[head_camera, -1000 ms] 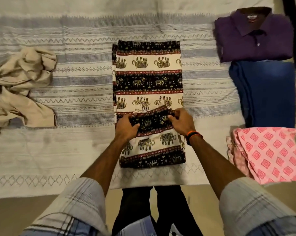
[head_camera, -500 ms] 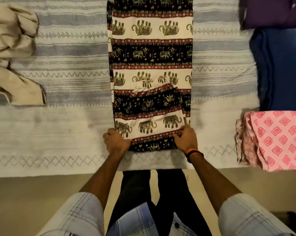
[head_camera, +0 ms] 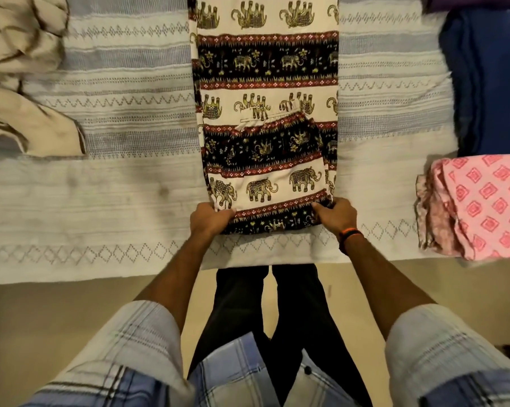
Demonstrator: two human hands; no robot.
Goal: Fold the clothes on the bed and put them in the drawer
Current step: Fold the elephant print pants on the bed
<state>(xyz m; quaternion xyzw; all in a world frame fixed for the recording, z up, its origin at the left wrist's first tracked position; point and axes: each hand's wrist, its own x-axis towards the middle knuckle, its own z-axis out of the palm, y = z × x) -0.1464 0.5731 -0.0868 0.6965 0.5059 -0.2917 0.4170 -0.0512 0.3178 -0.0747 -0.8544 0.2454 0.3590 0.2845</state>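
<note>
Left hand point(head_camera: 208, 220), right hand point(head_camera: 337, 217): fingers curled, gripped near corners of elephant-print cloth point(head_camera: 265, 148) on bed point(head_camera: 116, 177).

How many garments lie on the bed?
5: elephant-print one centre, beige one left, pink one, blue one and purple one right. More may lie out of frame.

The trousers point(head_camera: 265, 83) are cream and black bands with gold elephants and red zigzag borders. The bedspread point(head_camera: 124, 118) is off-white with grey-blue stripes plus diamond and zigzag stitching. Beige cloth point(head_camera: 22, 83) on the left, navy jeans point(head_camera: 488, 77) on the right, and a pink top point(head_camera: 488, 201) with darker pink squares. Orange-and-black wristband point(head_camera: 350, 235), pale plaid sleeves point(head_camera: 130, 342).
</note>
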